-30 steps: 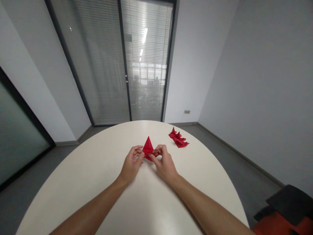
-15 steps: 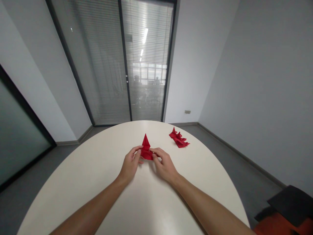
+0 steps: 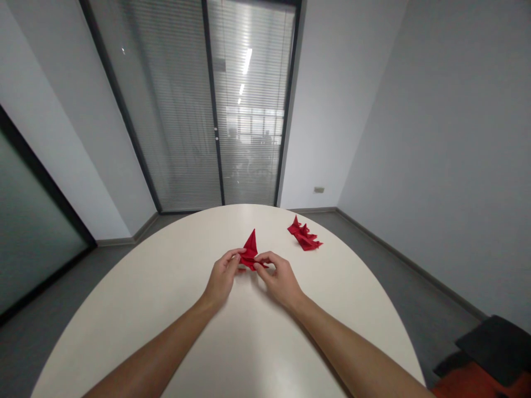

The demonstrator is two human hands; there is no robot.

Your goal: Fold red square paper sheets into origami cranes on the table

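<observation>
A piece of folded red paper (image 3: 251, 244) is held between my two hands above the table, with one pointed flap standing up and away from me. My left hand (image 3: 222, 277) pinches its left side between thumb and fingers. On the lower right part, the thumb and fingertips of my right hand (image 3: 281, 278) press together on the paper. The fingers hide some of its lower folds. Beyond my right hand lie several red folded paper pieces (image 3: 305, 239) bunched together, with their points sticking up.
The round white table (image 3: 157, 293) spans the view under my arms. Behind it are a glass partition with blinds (image 3: 182, 138) and white walls with a socket (image 3: 319, 189). A black and orange object (image 3: 493, 354), partly cut off, is at the lower right.
The upright point of the paper now leans to the right. My right thumb and fingers have shifted inward to the left along its lower part, which looks more crumpled together.
</observation>
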